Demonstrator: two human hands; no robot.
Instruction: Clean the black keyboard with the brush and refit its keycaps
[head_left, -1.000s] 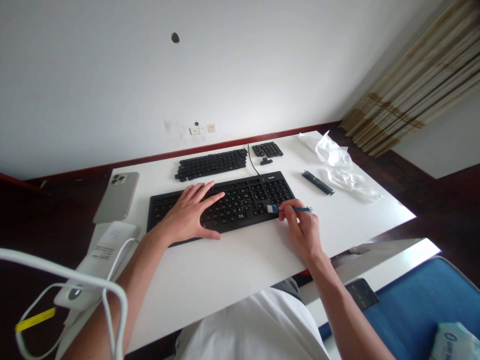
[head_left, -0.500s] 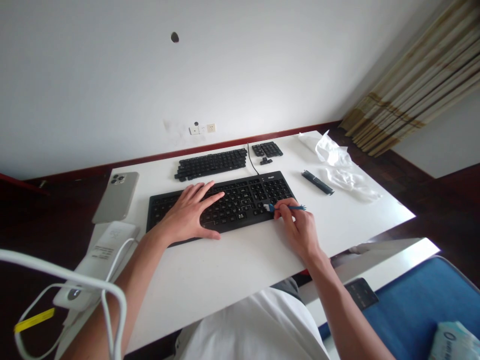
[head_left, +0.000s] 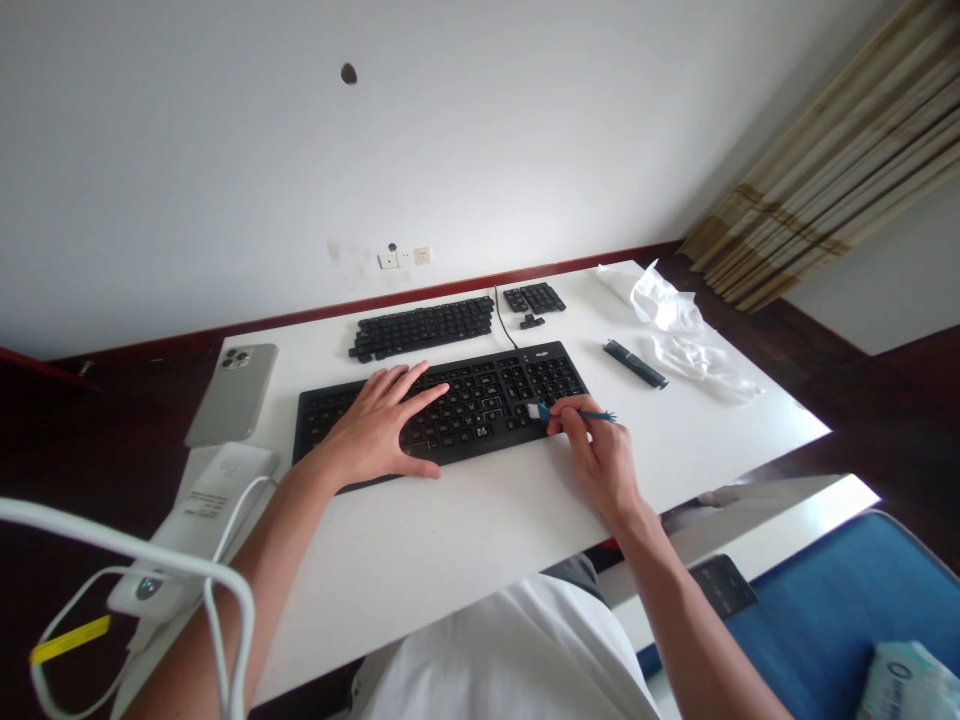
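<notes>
The black keyboard base (head_left: 491, 395), its keycaps off, lies flat on the white table (head_left: 450, 560). The left hand (head_left: 371, 425) is spread wide, palm down, across its left part, the thumb reaching past the near edge. The right hand (head_left: 600, 450) is closed narrowly around a slim blue brush with pale bristles (head_left: 544, 411), whose tip is at the lower right area of the base, between the main block and the number pad. Whether the bristles press down cannot be told.

The step in hand looks like brushing among the exposed key positions. The next stroke calls for a light pinch and a low bristle angle, with the left palm steadying the base. Beyond it lie the large block of black keycaps (head_left: 427, 325) and smaller black keycap groups (head_left: 541, 298), apart from the bristles.
</notes>
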